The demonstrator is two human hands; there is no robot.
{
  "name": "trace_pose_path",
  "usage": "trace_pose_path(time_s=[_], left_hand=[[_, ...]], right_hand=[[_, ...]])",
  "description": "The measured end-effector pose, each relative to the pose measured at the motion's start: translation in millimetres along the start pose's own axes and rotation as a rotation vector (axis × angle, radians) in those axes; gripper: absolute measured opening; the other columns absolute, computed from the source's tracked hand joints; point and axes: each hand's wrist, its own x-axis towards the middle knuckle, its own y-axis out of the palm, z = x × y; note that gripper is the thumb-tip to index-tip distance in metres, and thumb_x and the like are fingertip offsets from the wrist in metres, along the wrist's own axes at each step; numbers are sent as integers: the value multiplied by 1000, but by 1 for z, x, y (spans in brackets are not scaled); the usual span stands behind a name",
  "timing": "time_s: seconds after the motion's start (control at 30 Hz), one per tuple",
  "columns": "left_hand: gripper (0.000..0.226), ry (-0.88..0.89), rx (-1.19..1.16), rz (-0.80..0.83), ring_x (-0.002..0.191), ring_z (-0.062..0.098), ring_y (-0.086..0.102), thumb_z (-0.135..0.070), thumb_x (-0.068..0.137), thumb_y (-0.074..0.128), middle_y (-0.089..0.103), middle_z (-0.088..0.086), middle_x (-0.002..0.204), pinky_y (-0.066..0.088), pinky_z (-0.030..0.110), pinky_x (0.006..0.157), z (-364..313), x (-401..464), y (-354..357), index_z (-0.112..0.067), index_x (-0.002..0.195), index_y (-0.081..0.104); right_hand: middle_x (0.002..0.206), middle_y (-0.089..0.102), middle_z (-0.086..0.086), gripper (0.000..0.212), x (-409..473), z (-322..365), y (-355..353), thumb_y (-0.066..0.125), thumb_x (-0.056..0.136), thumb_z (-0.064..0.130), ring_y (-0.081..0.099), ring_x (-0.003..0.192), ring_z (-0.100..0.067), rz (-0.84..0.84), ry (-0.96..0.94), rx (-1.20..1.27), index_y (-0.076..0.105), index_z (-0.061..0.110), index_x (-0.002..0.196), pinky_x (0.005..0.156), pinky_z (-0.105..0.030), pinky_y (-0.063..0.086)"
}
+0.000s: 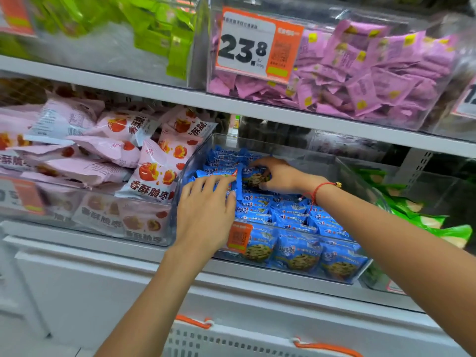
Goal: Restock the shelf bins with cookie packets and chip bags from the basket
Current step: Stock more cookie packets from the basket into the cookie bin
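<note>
A clear plastic shelf bin (342, 173) in the middle holds several blue cookie packets (293, 217). My left hand (206, 212) reaches over the bin's left wall, its fingers curled round a stack of blue packets (219, 173) at the back left. My right hand (280, 175) is deeper in the bin and grips one blue cookie packet (253, 176) showing a chocolate-chip cookie picture. A red cord bracelet (318, 190) is on my right wrist. The white basket (231, 341) with orange handles sits at the bottom edge, its contents hidden.
To the left is a bin of pink snack bags (154, 166); to the right, a bin of green bags (417, 215). The upper shelf holds bins of green packets (164, 34) and purple packets (373, 73), with an orange price tag (257, 45).
</note>
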Motion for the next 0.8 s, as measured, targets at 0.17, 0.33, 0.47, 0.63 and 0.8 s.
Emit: trace_pose_path(time_s=[0.17, 0.33, 0.47, 0.63, 0.8], left_hand=[[39, -32, -105, -11, 126, 15, 42, -36, 100, 33, 48, -6, 138, 20, 28, 103, -3, -1, -6, -24, 136, 46], [35, 97, -109, -209, 115, 18, 50, -28, 91, 53, 59, -2, 125, 33, 35, 97, -14, -12, -15, -18, 125, 56], [31, 40, -234, -277, 99, 17, 52, -23, 81, 53, 65, -4, 105, 35, 31, 83, -31, -62, -20, -20, 111, 63], [28, -306, -376, 17, 91, 14, 55, -12, 78, 64, 63, -12, 92, 39, 31, 75, -30, -150, 6, -29, 101, 64], [35, -437, -314, 555, 110, 14, 58, -19, 85, 64, 64, -7, 115, 45, 29, 88, -4, -207, 40, -30, 118, 60]], right_hand=[[140, 48, -3, 52, -42, 16, -8, 69, 83, 12, 46, 126, -20, -107, -28, 79, 53, 17, 132, 104, -31, 39], [94, 60, 2, 25, -118, 41, 18, 75, 75, 13, 52, 78, -10, -425, -144, 268, 63, 26, 92, 70, -17, 39], [74, 58, 10, 23, -160, 51, 62, 69, 74, 8, 50, 66, -5, -514, -160, 390, 55, 27, 76, 62, -12, 33], [80, 54, 16, 15, -200, 45, 147, 65, 77, 18, 47, 74, 0, -406, -24, 357, 60, 27, 89, 69, -15, 38], [87, 62, 11, 22, -221, 14, 235, 61, 82, 16, 57, 79, -7, 137, 236, 395, 67, 25, 100, 78, -26, 48]])
